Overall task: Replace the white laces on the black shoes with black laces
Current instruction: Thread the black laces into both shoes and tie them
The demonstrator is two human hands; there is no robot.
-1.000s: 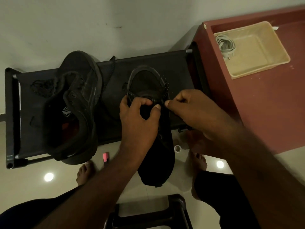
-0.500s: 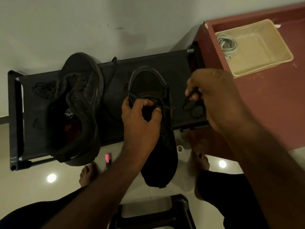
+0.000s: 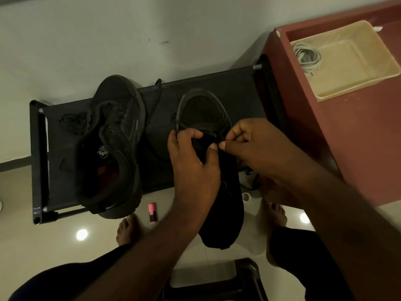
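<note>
A black shoe (image 3: 201,109) lies toe-away on a dark rack (image 3: 234,90), its heel hanging over the front edge. A black lace with light flecks (image 3: 223,120) crosses its lower eyelets. My left hand (image 3: 193,161) grips the shoe's tongue area, thumb and fingers curled round it. My right hand (image 3: 253,144) pinches the black lace at the shoe's right eyelet row. A second black shoe (image 3: 117,135) lies unlaced on the rack's left side. Another black lace (image 3: 72,123) is bunched beside it. White laces (image 3: 308,58) lie coiled in a cream tray (image 3: 355,79).
The tray sits on a red-brown table (image 3: 358,148) to the right of the rack. A pink and black marker (image 3: 152,212) and a small tape roll (image 3: 246,196) lie on the shiny floor near my bare feet. A dark stool (image 3: 245,285) stands below.
My right hand had pulled the lace out to the right half a second ago; it has come back to the shoe's right eyelets. The left hand stays on the shoe.
</note>
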